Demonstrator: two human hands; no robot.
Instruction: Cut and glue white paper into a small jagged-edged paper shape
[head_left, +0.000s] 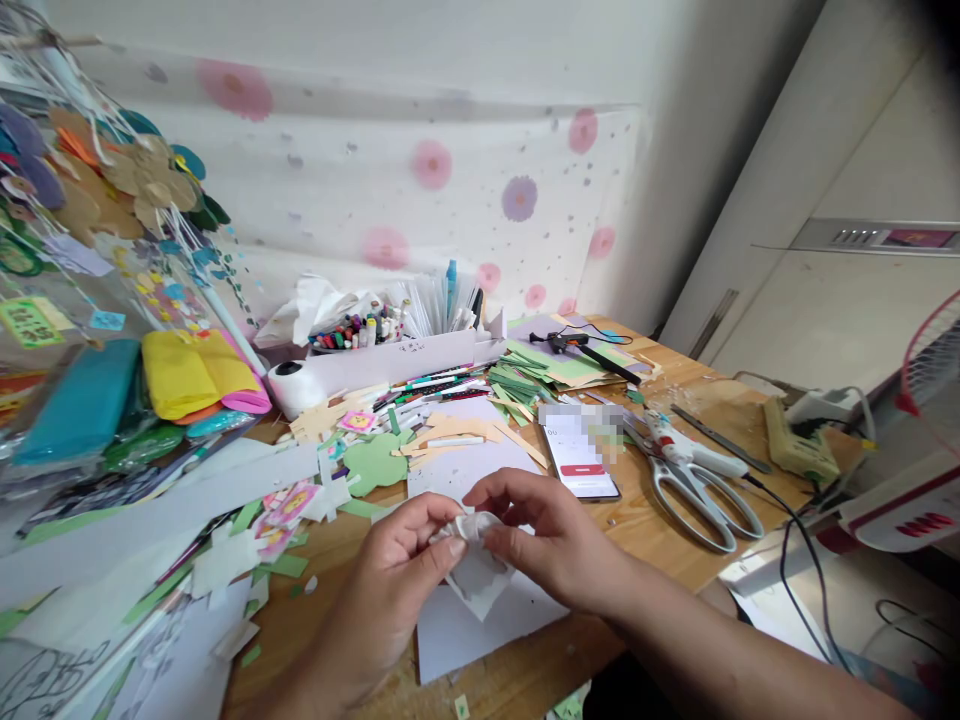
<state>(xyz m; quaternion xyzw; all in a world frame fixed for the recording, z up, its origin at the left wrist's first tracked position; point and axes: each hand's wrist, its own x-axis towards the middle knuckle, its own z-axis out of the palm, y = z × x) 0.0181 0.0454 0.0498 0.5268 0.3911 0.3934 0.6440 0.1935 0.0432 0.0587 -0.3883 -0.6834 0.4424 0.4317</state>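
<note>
Between my two hands is a crumpled piece of thin white paper [478, 585], gathered at the top with a pointed corner hanging down. My left hand [405, 560] pinches its upper left part between thumb and fingers. From the other side, my right hand [544, 535] grips the upper right part, fingers curled over it. What lies inside the gathered top, if anything, is hidden. Below the hands a pale sheet of paper [457, 645] lies flat on the wooden table [300, 640].
Right of my hands lie a phone [574, 465], large scissors [701, 490] and a white corded tool [694, 450]. Behind stand a long box [405, 360] of markers and a white thread roll [296, 388]. Paper scraps [375, 462] and wrapped coloured paper [199, 370] crowd the left.
</note>
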